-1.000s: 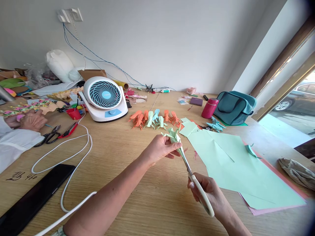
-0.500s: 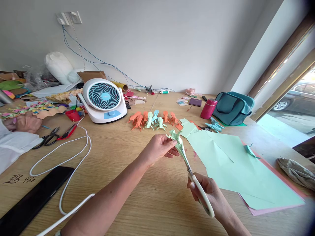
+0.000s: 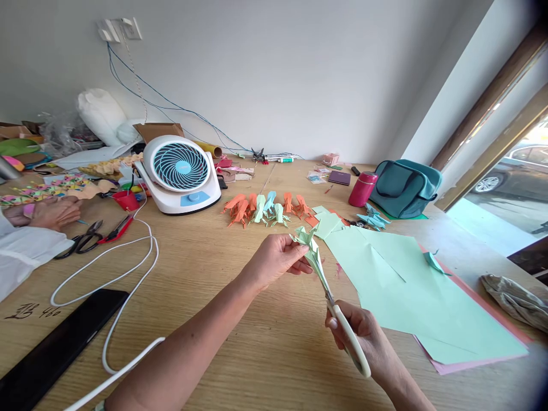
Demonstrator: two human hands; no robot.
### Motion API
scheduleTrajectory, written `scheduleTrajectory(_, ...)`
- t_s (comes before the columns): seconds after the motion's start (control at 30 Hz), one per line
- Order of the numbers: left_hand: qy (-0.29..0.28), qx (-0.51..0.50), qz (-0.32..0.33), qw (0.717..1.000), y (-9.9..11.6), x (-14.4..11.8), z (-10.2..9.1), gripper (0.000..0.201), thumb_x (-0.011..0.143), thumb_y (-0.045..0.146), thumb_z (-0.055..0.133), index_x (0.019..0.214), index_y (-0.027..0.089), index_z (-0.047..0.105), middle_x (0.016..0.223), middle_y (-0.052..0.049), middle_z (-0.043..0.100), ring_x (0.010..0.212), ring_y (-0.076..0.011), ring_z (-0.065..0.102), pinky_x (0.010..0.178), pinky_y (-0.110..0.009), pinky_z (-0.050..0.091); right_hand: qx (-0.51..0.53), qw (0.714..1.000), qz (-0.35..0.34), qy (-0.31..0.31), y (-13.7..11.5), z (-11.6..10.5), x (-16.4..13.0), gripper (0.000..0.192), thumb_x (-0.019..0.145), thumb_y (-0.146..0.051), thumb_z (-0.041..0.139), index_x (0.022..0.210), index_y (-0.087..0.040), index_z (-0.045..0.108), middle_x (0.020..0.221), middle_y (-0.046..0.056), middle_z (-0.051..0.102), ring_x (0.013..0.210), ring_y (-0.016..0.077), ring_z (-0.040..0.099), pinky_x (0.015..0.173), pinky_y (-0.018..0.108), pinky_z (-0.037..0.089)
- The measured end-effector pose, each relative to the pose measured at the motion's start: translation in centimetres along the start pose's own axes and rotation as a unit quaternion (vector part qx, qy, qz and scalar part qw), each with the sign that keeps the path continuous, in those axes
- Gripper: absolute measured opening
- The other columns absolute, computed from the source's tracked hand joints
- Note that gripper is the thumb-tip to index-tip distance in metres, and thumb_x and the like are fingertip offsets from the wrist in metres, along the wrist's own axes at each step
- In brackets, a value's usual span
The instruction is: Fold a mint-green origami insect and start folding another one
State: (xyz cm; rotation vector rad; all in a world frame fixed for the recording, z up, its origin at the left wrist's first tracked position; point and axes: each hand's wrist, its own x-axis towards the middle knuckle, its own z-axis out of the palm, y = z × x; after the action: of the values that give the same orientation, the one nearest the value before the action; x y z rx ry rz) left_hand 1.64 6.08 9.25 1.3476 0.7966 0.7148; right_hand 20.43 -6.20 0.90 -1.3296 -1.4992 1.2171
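Observation:
Between thumb and fingers, my left hand (image 3: 282, 258) pinches a pale green folded paper figure (image 3: 309, 245) above the middle of the table. My right hand (image 3: 357, 331) is wrapped round the white handles of a pair of scissors (image 3: 350, 339), whose blades point up and away from me. Those blades meet the lower end of the green figure; whether they are fully closed I cannot tell. Just beyond my hands stands a row of folded paper figures, several orange (image 3: 240, 211) and some green and blue (image 3: 269, 201).
Pale green sheets (image 3: 398, 285) lie at right with a small blue-green folded piece (image 3: 435, 264) on them. A white fan (image 3: 184, 174), pink bottle (image 3: 363, 189) and teal bag (image 3: 406, 188) stand behind. At left are a white cable (image 3: 152, 251), black-handled scissors (image 3: 88, 240) and another person's hands (image 3: 57, 212).
My hands, the paper figure and the scissors stay almost where they were. At left, the other person's hands have shifted slightly to the right.

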Motion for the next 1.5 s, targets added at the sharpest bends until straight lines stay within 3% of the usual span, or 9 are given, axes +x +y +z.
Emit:
scheduleTrajectory(0.63,0.017,0.002,0.012,1.0,-0.4,-0.2,0.5,0.011,0.089,0.024,0.061,0.087,0.014,0.065,0.075,-0.004,0.075,0.063,-0.0124,0.074,0.058,-0.016,0.053,0.007,1.0,0.003,-0.001,-0.1,0.1,0.0,0.045,0.088,-0.06,0.056,0.074,-0.018,0.052,0.058,-0.004,0.042,0.053,0.01,0.036,0.051,0.025,0.028)
scheduleTrajectory(1.1,0.014,0.002,0.034,0.999,-0.2,-0.1,0.2,0.016,0.086,0.031,0.065,0.084,0.015,0.064,0.073,-0.003,0.075,0.065,-0.0133,0.074,0.058,-0.017,0.052,-0.017,1.0,-0.012,0.001,-0.1,0.1,0.1,0.043,0.09,-0.058,0.053,0.072,-0.019,0.051,0.058,-0.003,0.044,0.054,0.0113,0.036,0.052,0.027,0.029)
scheduleTrajectory(1.37,0.103,-0.001,0.05,0.993,-0.7,1.0,-0.8,0.015,0.078,0.029,0.07,0.082,0.016,0.065,0.067,0.002,0.067,0.052,-0.0075,0.064,0.052,-0.017,0.051,-0.113,0.993,0.025,0.003,-0.7,-1.5,-0.2,0.04,0.09,-0.054,0.054,0.074,-0.018,0.053,0.068,-0.002,0.043,0.063,0.0133,0.039,0.058,0.027,0.033)
scheduleTrajectory(1.5,0.109,-0.004,0.041,0.993,-1.0,1.2,-0.8,0.013,0.078,0.027,0.069,0.076,0.015,0.066,0.067,0.002,0.065,0.058,-0.0075,0.063,0.049,-0.015,0.049,-0.112,0.994,0.018,-0.006,-0.8,-2.3,-0.2,0.04,0.091,-0.055,0.052,0.075,-0.018,0.053,0.069,-0.002,0.045,0.063,0.0129,0.039,0.058,0.027,0.033)
